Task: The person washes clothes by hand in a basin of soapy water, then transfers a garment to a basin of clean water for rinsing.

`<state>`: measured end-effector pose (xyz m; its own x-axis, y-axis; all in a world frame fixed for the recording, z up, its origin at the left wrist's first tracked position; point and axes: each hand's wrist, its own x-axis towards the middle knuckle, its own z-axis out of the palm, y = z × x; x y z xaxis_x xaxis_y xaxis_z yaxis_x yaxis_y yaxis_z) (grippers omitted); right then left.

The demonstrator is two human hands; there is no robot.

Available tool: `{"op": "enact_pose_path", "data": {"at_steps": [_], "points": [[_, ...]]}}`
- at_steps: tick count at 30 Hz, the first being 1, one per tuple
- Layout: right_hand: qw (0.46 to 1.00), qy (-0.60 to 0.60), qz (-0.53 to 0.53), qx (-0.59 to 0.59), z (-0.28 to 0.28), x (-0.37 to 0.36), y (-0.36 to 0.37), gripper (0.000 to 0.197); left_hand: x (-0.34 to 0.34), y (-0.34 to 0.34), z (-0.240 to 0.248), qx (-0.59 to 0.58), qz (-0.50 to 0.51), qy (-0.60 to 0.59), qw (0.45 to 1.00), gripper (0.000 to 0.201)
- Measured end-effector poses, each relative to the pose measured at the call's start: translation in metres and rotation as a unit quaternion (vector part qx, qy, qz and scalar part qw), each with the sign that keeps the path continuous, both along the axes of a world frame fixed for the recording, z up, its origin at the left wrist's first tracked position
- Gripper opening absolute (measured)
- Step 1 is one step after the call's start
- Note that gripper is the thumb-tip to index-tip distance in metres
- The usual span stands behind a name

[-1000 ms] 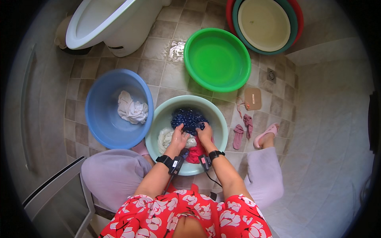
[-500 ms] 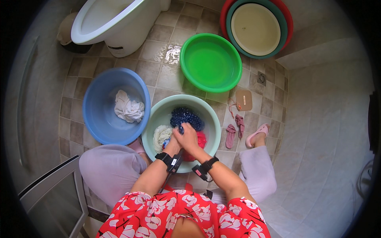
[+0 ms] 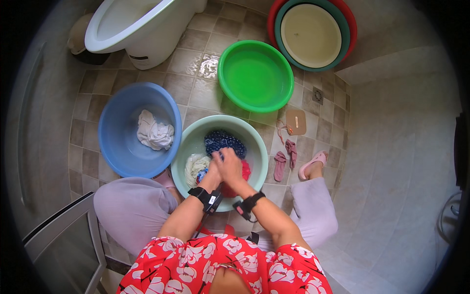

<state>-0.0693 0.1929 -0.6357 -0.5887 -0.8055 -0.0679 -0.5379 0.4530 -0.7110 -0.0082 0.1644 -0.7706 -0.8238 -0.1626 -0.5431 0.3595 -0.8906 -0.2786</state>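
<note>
Over the pale green basin [image 3: 262, 169], my left hand [image 3: 212, 174] and my right hand [image 3: 231, 165] are closed and pressed together, the right lying over the left. Whatever is between them is hidden. Just beyond their fingertips, a navy cloth with white specks [image 3: 224, 142] lies wet in the basin. A cream-white cloth [image 3: 193, 169] rests left of my hands, with a bit of blue patterned cloth [image 3: 201, 175] beside it. Red cloth [image 3: 246, 169] shows on the right, partly covered by my right hand and wrist.
A blue basin [image 3: 110, 147] with white cloth [image 3: 154, 131] stands at left. Beyond are a green basin of water [image 3: 254, 76], stacked basins [image 3: 311, 36] and a toilet [image 3: 152, 44]. Pink socks [image 3: 279, 166] and a tan flat piece [image 3: 295, 122] lie on the floor at right, near a drain [image 3: 317, 95].
My hands have drawn closer together, and the navy bit seen between them before is now covered. The whole view has shifted slightly; the basins and cloths stay in place.
</note>
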Motion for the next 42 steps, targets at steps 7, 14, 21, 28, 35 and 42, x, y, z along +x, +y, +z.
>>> {"op": "enact_pose_path", "data": {"at_steps": [7, 14, 21, 28, 35, 42], "points": [[0.980, -0.122, -0.154, 0.037, -0.060, -0.049, 0.016, 0.032, -0.038, 0.000, 0.039, -0.081, -0.117, -0.220, 0.965, 0.030], [0.996, -0.081, -0.029, 0.027, -0.014, -0.001, 0.005, 0.033, 0.001, -0.006, 0.008, -0.092, -0.093, 0.011, 0.991, 0.043], [0.975, -0.131, -0.113, 0.137, -0.051, -0.068, 0.028, 0.041, -0.030, -0.025, 0.054, -0.192, -0.084, -0.291, 0.934, 0.035], [0.927, -0.353, -0.121, 0.045, -0.077, -0.088, 0.056, 0.048, -0.035, 0.003, 0.068, -0.593, -0.318, -0.277, 0.685, 0.050], [0.954, -0.222, -0.184, 0.080, -0.096, -0.084, 0.051, 0.038, -0.034, -0.001, 0.027, -0.146, -0.241, -0.358, 0.890, 0.032], [0.950, -0.305, 0.031, 0.055, -0.031, -0.046, 0.057, 0.030, -0.025, -0.014, 0.028, 0.010, -0.130, -0.202, 0.971, 0.048]]}}
